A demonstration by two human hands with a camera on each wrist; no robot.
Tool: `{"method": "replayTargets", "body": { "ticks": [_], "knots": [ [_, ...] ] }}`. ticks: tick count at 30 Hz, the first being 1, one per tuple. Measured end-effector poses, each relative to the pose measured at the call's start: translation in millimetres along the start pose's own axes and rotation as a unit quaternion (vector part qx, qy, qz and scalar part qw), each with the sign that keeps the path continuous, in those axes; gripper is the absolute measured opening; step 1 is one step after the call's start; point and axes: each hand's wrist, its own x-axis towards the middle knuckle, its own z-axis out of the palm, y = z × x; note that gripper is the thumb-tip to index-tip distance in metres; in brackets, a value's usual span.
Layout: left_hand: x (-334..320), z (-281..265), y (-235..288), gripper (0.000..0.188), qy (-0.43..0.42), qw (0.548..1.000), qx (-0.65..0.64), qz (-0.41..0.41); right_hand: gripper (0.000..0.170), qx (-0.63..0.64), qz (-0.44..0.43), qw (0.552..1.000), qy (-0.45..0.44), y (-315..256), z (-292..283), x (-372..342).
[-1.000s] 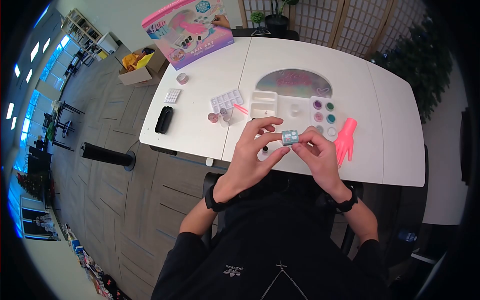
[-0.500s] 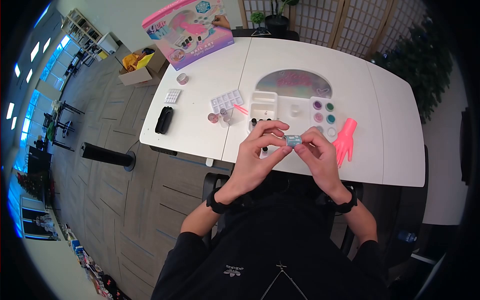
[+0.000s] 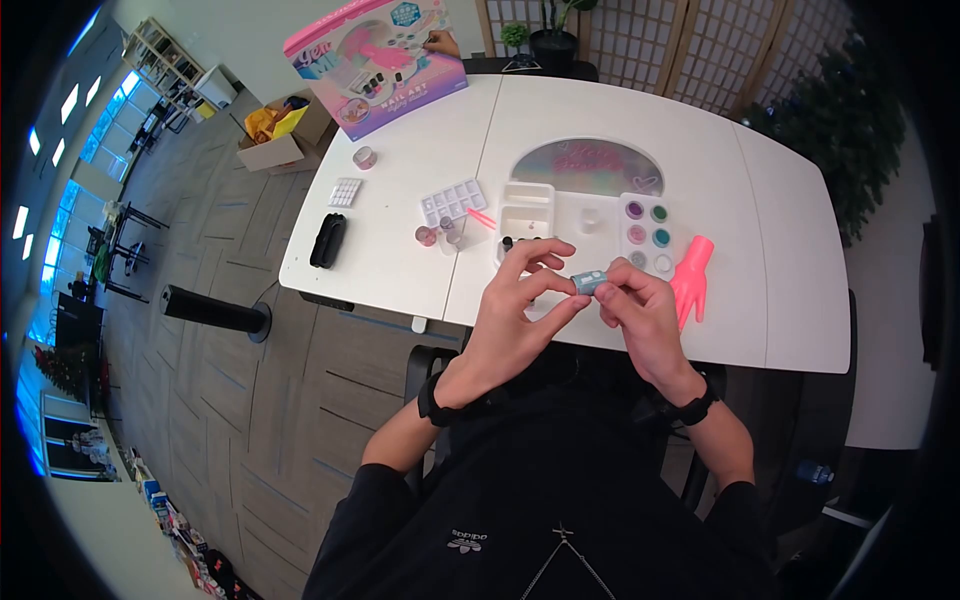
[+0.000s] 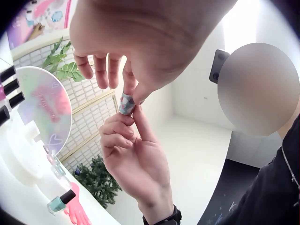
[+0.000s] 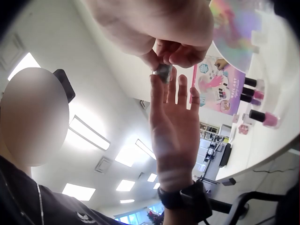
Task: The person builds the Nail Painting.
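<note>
A small teal patterned cylinder (image 3: 588, 282) is held between both hands above the table's front edge; the left wrist view shows pale and pink marks on the cylinder (image 4: 125, 104). My left hand (image 3: 508, 318) pinches its left end between thumb and index finger, the other fingers loosely spread. My right hand (image 3: 645, 318) grips the right end with thumb and curled fingers. In the right wrist view the cylinder (image 5: 163, 73) looks dark between the fingertips. A pink plastic hand (image 3: 692, 280) lies right of my right hand.
On the white table (image 3: 790, 260) are a white organizer (image 3: 527, 195), glitter pots (image 3: 635, 210), a segmented tray (image 3: 454, 202), small jars (image 3: 426, 236) and a black case (image 3: 328, 240). The nail art box (image 3: 380, 65) stands back left. Polish bottles (image 5: 269, 118) show in the right wrist view.
The cylinder has turned in the fingers, its right end now tilted up, and shifted slightly right. My right hand has shifted a little, its fingers rearranged on the cylinder.
</note>
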Motion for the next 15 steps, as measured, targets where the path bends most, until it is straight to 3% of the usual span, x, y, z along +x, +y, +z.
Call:
{"method": "replayTargets", "body": {
  "ticks": [5, 11, 15],
  "knots": [
    [-1.5, 0.8, 1.9, 0.016, 0.002, 0.997, -0.051, -0.062, 0.012, -0.091, -0.052, 0.994, -0.001, 3.1, 0.2, 0.5],
    [-4.5, 3.4, -5.9, 0.015, 0.005, 0.963, -0.233, -0.135, 0.014, -0.117, -0.063, 0.991, -0.009, 6.2, 1.6, 0.2],
    [-5.6, 6.4, -6.0, 0.012, 0.023, 0.963, -0.244, -0.107, 0.013, -0.107, -0.066, 0.992, -0.015, 2.4, 3.2, 0.5]
  ]
}}
